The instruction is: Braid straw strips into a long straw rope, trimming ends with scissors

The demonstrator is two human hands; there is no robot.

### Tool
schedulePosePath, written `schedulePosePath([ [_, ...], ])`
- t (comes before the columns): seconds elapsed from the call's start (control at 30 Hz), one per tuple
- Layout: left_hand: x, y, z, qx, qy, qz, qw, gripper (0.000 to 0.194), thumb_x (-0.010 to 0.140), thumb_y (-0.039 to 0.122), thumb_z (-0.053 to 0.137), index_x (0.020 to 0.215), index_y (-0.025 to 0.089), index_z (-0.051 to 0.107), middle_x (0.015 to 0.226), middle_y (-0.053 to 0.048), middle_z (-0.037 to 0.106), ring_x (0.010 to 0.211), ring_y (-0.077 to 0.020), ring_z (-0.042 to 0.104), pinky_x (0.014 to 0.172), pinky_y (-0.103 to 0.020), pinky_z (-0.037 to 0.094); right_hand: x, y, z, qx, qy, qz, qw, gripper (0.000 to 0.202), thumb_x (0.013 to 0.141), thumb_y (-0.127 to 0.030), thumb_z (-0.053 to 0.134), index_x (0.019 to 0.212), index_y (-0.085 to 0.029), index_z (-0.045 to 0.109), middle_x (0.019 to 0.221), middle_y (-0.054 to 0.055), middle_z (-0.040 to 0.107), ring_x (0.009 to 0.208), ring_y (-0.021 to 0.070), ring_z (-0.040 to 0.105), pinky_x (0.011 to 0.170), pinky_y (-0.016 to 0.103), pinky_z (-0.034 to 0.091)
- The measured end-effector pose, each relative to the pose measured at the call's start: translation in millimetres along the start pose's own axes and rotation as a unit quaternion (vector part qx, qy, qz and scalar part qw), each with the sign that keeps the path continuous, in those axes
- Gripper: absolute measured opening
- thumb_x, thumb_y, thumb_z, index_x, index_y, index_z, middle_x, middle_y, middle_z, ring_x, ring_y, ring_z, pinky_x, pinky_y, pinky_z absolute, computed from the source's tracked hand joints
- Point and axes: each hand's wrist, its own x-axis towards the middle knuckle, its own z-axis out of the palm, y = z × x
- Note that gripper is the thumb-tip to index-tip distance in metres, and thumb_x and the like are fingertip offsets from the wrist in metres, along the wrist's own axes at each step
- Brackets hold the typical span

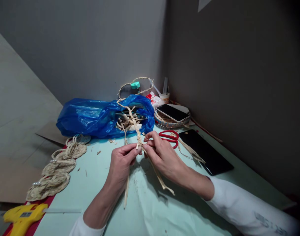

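Over the worktop (88,183), midway between its side edges, the left hand (126,155) pinches the near end of the pale braid (136,127) between closed thumb and forefinger, the right hand (156,150) sets partly curled fingers there, hold unclear, and the braid extends toward the far edge across the blue bag (83,114).

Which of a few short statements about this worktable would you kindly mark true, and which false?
1. Both hands, left and right, are at the near end of the braid. True.
2. The scissors have blue handles. False: the scissors' handles are red.
3. Dry strips show in the mouth of the blue bag. True.
4. The glue gun lies to the right of the hands. False: the yellow glue gun is at the lower left.
5. Woven pieces lie in a row along the left. True.
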Motion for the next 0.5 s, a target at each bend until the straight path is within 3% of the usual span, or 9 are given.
schedulePosePath([
  [0.13,0.6,-3.4,1.3,0.011,0.039,0.006,0.999,0.024,0.068,0.033,0.076,0.085,0.016,0.079,0.059,0.002,0.058,0.050,-0.0064,0.032,0.047,-0.022,0.023,1.6,3.5,-2.8,-0.068,0.008,-0.009,0.998,0.013,0.093,-0.031,0.046,0.086,-0.020,0.047,0.070,0.000,0.059,0.062,0.0154,0.051,0.059,0.027,0.029],
  [0.3,-2.5,-0.3,7.0,0.054,0.078,0.029,0.995,0.019,0.069,0.028,0.072,0.083,0.018,0.080,0.057,0.002,0.061,0.054,-0.0102,0.045,0.052,-0.022,0.035,-5.6,3.0,2.0,-0.103,0.026,-0.046,0.993,0.016,0.092,-0.029,0.045,0.080,-0.020,0.049,0.065,0.000,0.055,0.056,0.0131,0.047,0.056,0.027,0.028],
  [0.5,-7.6,5.2,10.7,0.050,0.084,0.029,0.995,0.017,0.067,0.024,0.071,0.079,0.017,0.080,0.053,0.001,0.063,0.059,-0.0152,0.055,0.059,-0.025,0.044,-18.1,3.9,18.7,-0.091,-0.028,-0.137,0.986,0.012,0.090,-0.016,0.037,0.087,-0.018,0.048,0.067,0.001,0.055,0.051,0.0119,0.040,0.053,0.026,0.028],
])
